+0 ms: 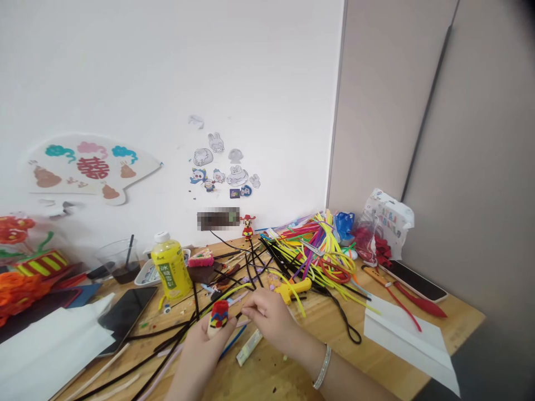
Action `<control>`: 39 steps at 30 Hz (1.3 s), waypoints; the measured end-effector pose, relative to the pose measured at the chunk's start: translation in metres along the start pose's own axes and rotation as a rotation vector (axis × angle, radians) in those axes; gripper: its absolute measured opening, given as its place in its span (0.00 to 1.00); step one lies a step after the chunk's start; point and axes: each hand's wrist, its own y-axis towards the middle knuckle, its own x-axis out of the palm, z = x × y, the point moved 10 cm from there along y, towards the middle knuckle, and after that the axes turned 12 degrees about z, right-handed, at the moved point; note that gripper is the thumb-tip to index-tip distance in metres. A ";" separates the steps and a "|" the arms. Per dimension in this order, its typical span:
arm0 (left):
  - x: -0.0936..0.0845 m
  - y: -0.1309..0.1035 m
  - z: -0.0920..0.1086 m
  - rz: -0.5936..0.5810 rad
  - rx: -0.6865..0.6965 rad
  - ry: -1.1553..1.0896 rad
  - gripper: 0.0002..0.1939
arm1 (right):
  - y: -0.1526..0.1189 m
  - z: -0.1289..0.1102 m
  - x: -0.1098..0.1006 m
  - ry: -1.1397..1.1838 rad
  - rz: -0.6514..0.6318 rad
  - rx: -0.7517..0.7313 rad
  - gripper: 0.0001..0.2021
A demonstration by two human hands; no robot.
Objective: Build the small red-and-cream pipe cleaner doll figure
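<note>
My left hand (204,345) is closed around a small pipe cleaner figure (219,314). Its top is red, with yellow and blue bands below and a cream part near my fingers. Close beside it, my right hand (270,317) pinches the end of a thin black pipe cleaner (239,316), mostly hidden by the fingers. Whether that strand joins the figure I cannot tell. Under and beyond the hands lie more black pipe cleaners (184,331). A yellow glue gun (295,289) rests just past my right hand, and a pale tube (249,348) lies below it.
A heap of coloured pipe cleaners (321,250) covers the back right. A yellow drink bottle (170,267) and a plastic cup (124,267) stand at left, near a dark tablet (129,314). Further right are a phone (413,280), red-bladed scissors (422,301) and white paper (412,340). A small red figurine (248,227) stands by the wall.
</note>
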 end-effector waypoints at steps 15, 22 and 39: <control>0.000 -0.002 0.026 -0.067 0.108 0.027 0.16 | -0.019 0.047 0.038 0.839 -0.080 0.721 0.16; 0.002 -0.005 0.024 -0.070 0.123 0.009 0.14 | -0.026 0.048 0.050 0.989 -0.091 0.841 0.17; 0.003 -0.003 0.014 -0.042 0.073 -0.021 0.14 | -0.028 0.053 0.047 0.878 0.015 0.811 0.16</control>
